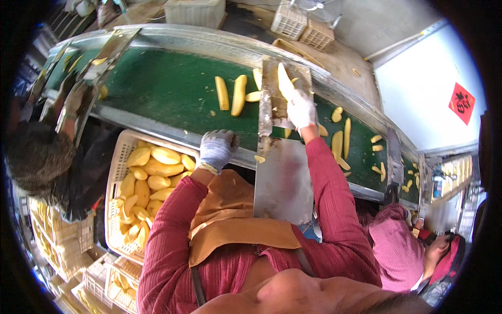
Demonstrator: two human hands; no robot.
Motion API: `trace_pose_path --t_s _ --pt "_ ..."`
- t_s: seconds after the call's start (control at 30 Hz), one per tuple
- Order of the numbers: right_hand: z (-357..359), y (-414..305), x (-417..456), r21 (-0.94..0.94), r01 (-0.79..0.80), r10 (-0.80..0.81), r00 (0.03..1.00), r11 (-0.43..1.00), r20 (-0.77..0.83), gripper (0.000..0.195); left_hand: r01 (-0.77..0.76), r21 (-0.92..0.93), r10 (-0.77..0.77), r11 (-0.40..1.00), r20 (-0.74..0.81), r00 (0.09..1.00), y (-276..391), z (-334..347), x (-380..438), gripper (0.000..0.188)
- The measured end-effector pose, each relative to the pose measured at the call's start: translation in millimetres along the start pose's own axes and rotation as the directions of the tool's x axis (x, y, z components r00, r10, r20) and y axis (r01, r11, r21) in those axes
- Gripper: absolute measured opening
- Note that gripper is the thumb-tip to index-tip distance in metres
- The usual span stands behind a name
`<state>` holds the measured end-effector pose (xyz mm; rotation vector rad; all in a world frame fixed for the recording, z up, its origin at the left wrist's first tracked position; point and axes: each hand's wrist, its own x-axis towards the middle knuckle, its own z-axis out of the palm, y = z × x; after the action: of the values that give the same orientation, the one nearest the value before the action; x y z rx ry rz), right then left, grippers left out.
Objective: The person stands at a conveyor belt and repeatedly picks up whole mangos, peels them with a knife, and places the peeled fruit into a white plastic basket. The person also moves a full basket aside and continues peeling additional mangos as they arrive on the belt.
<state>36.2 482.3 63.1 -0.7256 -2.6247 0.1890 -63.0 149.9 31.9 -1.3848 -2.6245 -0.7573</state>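
Note:
My right hand (302,112), in a white glove, reaches over a worn board (270,114) that spans the green conveyor belt (164,86). It holds a long, pale yellow peeled piece of produce (286,82), which points away from me. My left hand (218,149), in a grey and white knit glove, rests at the near metal edge of the belt with its fingers curled; whether anything is in it cannot be seen. Beyond that hand, several peeled pieces (239,95) lie on the belt. A metal sheet (280,176) slopes from the board towards my lap.
A plastic crate (113,196) heaped with peeled pieces stands at my left. A co-worker (43,157) works at the belt on the far left, another (396,247) on the right. More cut pieces (337,143) lie on the belt at right. Stacked crates (289,21) stand beyond it.

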Motion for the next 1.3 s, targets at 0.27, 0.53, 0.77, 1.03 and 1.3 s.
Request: trace_pose_path --t_s 0.27,0.53,0.77,1.03,1.3 --pt "-22 -108 7 0.831 -0.023 -0.156 0.979 0.555 0.132 0.03 0.017 -0.008 -0.017 1.0 0.081 0.997 -1 0 -2 0.024" --pt "-104 -133 -210 0.662 0.093 -0.234 0.964 0.744 0.127 0.021 -0.056 -0.039 0.058 0.998 0.041 0.998 3 -15 -17 0.022" --pt "-140 -99 -313 0.582 -0.111 -0.023 0.976 0.806 0.218 0.019 0.055 -0.025 -0.054 0.998 0.054 0.997 -38 -60 -176 0.058" --pt "-126 -110 -311 0.641 0.124 -0.206 0.977 0.758 0.054 0.017 0.161 0.628 -0.54 0.761 0.478 0.693 -143 -113 -364 0.088" --pt "-132 -112 -326 0.655 0.128 -0.196 0.98 0.745 0.031 0.025 0.457 0.521 -0.654 0.721 0.292 0.698 -180 -143 -372 0.072"
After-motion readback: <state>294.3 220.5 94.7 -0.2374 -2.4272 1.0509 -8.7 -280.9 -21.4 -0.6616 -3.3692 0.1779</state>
